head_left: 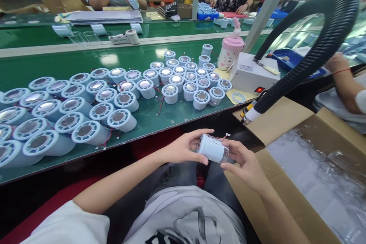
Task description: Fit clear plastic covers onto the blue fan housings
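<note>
Your left hand (183,146) and right hand (243,162) both closed around one pale cylinder (212,148) (red wires trailing), held over your lap, green counter (85,61) beyond

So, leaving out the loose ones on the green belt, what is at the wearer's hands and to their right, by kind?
Cylinder, held between left hand and right hand: 1
Pink bottle: 1
White box: 1
Black hose: 1
Cardboard box: 1
Total: 5
</note>
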Motion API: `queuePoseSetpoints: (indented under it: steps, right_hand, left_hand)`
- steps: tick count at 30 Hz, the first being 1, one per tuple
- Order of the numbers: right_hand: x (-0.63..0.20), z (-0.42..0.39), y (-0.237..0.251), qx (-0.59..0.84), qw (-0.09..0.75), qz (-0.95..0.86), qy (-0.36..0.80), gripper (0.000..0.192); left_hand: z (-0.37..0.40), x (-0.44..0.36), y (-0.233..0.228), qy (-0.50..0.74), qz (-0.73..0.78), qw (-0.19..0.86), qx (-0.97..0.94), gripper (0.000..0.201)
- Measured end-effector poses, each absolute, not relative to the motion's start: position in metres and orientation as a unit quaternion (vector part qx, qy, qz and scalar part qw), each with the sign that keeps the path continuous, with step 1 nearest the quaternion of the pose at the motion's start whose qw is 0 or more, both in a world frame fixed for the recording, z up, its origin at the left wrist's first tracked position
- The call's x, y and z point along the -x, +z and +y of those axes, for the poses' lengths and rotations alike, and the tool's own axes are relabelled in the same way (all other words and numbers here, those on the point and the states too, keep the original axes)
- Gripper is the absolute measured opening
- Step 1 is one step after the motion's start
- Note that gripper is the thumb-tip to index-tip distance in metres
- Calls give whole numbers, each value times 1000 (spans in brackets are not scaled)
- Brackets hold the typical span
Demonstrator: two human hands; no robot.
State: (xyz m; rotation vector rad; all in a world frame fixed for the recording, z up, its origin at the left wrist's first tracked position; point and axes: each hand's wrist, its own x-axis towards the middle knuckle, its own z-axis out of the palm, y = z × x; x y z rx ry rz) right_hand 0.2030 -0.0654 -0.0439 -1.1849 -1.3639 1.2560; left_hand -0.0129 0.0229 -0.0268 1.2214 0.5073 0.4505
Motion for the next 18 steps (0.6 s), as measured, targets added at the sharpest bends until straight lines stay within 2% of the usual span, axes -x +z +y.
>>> queuePoseSetpoints:
  steps: [4, 8, 12, 16, 18]
  right_hand:
    - [-211, -58, -73, 493, 572, -451, 476, 44]
    - [-229, -44, -92, 521, 609, -436, 410, 47]
    - [-245, -35, -93, 538, 613, -437, 378, 48]
    - [-245, -45, -87, 534, 576, -476, 395, 44]
    - [-239, -59, -89, 533, 536, -514, 405, 40]
  left_hand:
    - [55, -29, -44, 195, 272, 766, -549, 77]
    - [87, -74, -46, 173, 237, 750, -592, 61]
    - [103, -93, -41, 136, 207, 726, -641, 52]
    - [97, -70, -37, 106, 232, 674, -694, 62]
    - [83, -44, -31, 109, 265, 613, -737, 62]
